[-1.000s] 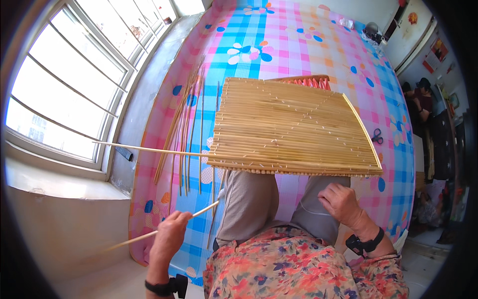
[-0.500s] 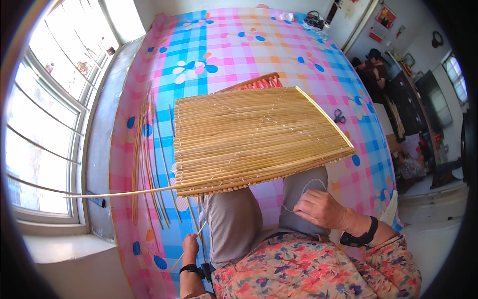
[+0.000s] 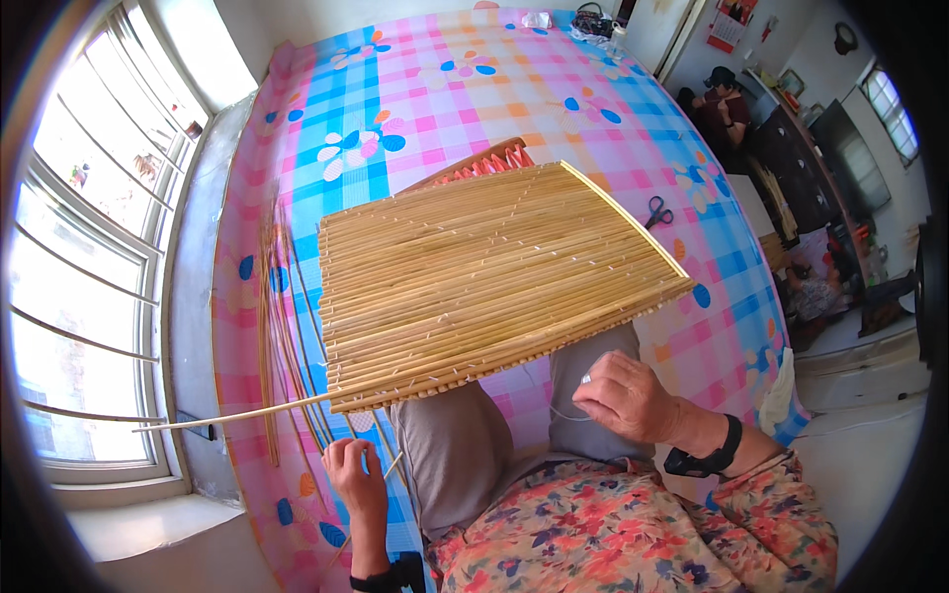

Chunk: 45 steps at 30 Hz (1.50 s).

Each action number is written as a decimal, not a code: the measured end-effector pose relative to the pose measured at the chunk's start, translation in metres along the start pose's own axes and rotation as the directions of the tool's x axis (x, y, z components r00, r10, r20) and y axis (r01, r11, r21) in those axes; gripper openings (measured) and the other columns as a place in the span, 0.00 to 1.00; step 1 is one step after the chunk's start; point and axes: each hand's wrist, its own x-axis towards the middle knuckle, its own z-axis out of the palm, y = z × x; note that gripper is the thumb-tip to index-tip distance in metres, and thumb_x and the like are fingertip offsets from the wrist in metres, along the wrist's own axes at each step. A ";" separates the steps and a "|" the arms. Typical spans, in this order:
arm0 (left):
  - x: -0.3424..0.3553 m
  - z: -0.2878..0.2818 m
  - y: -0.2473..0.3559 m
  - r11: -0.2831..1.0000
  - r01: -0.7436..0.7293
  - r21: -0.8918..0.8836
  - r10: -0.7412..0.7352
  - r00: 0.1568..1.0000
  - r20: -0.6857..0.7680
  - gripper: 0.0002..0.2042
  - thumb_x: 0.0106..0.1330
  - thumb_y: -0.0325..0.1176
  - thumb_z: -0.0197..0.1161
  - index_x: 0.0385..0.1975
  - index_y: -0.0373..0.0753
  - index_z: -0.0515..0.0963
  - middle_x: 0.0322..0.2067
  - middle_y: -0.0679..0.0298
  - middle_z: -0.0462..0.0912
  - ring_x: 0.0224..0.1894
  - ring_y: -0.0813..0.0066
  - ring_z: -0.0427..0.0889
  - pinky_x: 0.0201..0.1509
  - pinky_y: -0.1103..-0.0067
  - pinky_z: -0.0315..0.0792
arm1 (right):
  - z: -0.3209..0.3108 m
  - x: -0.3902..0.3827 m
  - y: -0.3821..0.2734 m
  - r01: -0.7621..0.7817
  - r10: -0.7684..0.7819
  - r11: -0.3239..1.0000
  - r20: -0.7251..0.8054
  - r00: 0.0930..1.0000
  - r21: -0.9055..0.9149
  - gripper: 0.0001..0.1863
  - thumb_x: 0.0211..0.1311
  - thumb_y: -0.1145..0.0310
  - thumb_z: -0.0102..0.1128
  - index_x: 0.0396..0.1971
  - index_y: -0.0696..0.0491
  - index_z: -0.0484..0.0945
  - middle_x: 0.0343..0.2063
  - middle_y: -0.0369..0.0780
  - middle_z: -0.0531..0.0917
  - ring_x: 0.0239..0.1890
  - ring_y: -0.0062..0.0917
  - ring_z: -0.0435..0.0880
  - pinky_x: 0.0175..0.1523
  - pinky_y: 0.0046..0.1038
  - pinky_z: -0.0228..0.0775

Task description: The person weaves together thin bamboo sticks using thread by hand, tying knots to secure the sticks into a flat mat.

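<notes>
Slatted mat (image 3: 494, 277) and checked bed cover (image 3: 425, 119) are the biggest things before you; the mat lies ahead of and between your hands, slanting, its near edge over your grey-trousered legs (image 3: 450, 445). Past the mat, farther from both hands, a wooden piece with red strips (image 3: 494, 166) is partly hidden. Thin brown sticks (image 3: 287, 336) are strewn ahead of your left hand (image 3: 356, 474), and a long pale rod (image 3: 237, 415) juts from the mat's near left corner, just beyond those fingers. They are curled; you cannot tell whether they grip anything, including the light stick (image 3: 395, 465) whose end shows just right of that hand. Your right hand (image 3: 631, 400) has its fingertips drawn together on a fine pale thread (image 3: 563, 415), which loops out to their left. Well ahead of that hand, beyond the mat's right edge, lie dark scissors (image 3: 657, 211).
</notes>
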 end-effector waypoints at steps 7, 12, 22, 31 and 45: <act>0.074 0.001 0.113 0.962 -0.268 -0.056 0.272 0.959 0.085 0.12 0.50 0.26 0.71 0.36 0.40 0.81 0.34 0.63 0.74 0.40 0.62 0.73 0.47 0.67 0.64 | 0.001 0.009 0.018 -0.103 0.117 0.988 -0.122 0.986 0.114 0.12 0.50 0.78 0.70 0.34 0.54 0.77 0.30 0.39 0.76 0.33 0.34 0.77 0.38 0.33 0.71; 0.081 0.027 0.121 0.965 -0.259 0.046 0.250 0.956 0.155 0.13 0.53 0.28 0.70 0.39 0.39 0.80 0.38 0.62 0.73 0.44 0.60 0.70 0.51 0.67 0.63 | 0.001 0.021 0.031 -0.045 0.062 0.996 -0.227 0.972 0.083 0.11 0.51 0.78 0.68 0.33 0.54 0.76 0.32 0.40 0.77 0.39 0.35 0.78 0.45 0.36 0.70; 0.086 0.035 0.131 0.985 -0.168 0.047 0.158 0.973 0.171 0.12 0.53 0.29 0.71 0.37 0.39 0.80 0.37 0.62 0.74 0.42 0.60 0.71 0.50 0.66 0.63 | 0.014 0.038 0.036 -0.025 0.056 0.983 -0.167 0.984 0.181 0.09 0.54 0.76 0.66 0.34 0.55 0.76 0.33 0.39 0.78 0.41 0.35 0.78 0.49 0.36 0.70; 0.093 0.029 0.126 0.979 -0.200 -0.034 0.203 0.961 0.187 0.12 0.48 0.26 0.71 0.33 0.39 0.79 0.40 0.62 0.73 0.45 0.61 0.72 0.52 0.66 0.62 | 0.029 0.058 0.032 -0.058 0.091 0.923 -0.069 0.993 0.379 0.07 0.58 0.74 0.63 0.34 0.55 0.75 0.31 0.40 0.78 0.39 0.37 0.77 0.47 0.36 0.68; 0.114 0.029 0.118 0.947 -0.224 -0.231 0.293 0.896 0.332 0.13 0.47 0.21 0.70 0.30 0.38 0.73 0.39 0.61 0.76 0.44 0.59 0.73 0.51 0.67 0.65 | 0.032 0.061 0.031 -0.140 0.151 0.918 0.000 0.989 0.370 0.06 0.58 0.74 0.63 0.33 0.53 0.75 0.29 0.39 0.77 0.37 0.37 0.75 0.45 0.36 0.69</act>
